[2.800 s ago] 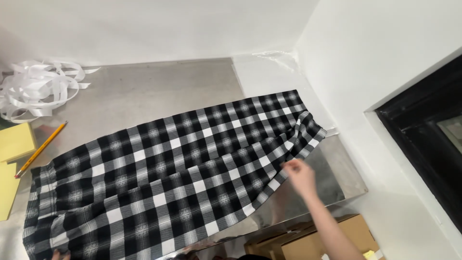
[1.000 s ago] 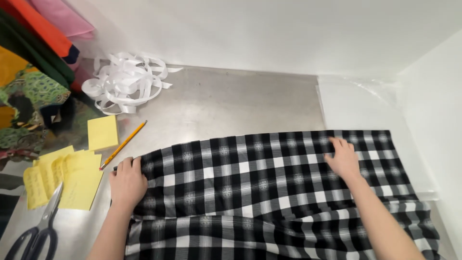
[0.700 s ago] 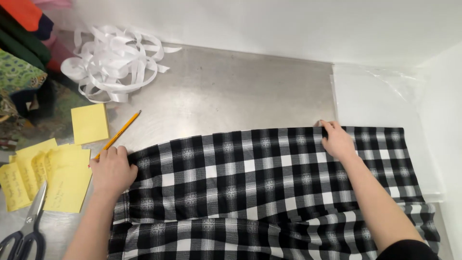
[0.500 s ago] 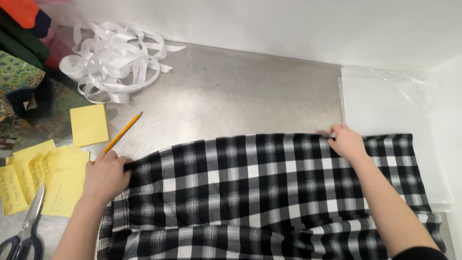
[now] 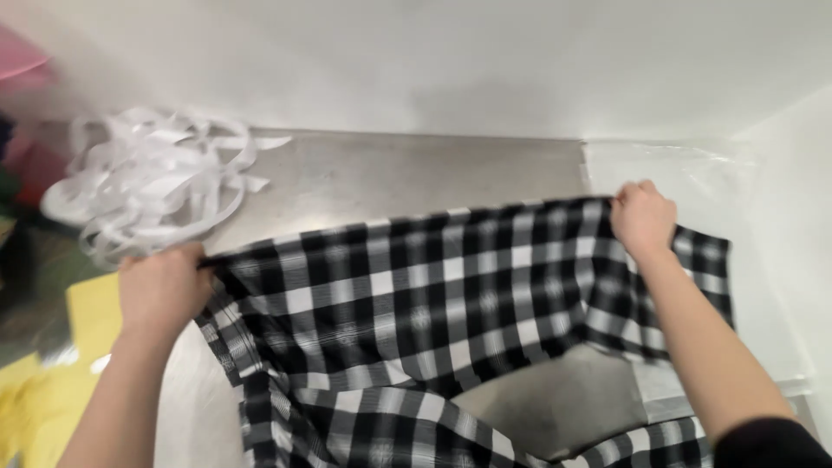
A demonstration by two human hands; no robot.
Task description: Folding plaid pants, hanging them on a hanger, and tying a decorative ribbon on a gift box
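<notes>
Black-and-white checked cloth point(image 5: 451, 303) lifted off the grey tabletop point(image 5: 407, 173), top edge stretched taut, long axis running left-right, roughly parallel to the tabletop's back edge; lower part sags and folds toward the near edge. Left hand point(image 5: 165, 290) fingers clenched on the cloth's top left corner, forearm reaching up from near edge. Right hand point(image 5: 643, 218) fingers pinched on the top edge near the right end, arm angled in from the lower right. Bare tabletop behind the cloth up to the wall. White ribbon tangle point(image 5: 147, 191) at back left, just beyond the left hand. Yellow paper sheets point(image 5: 52, 381) at left edge, blurred.
</notes>
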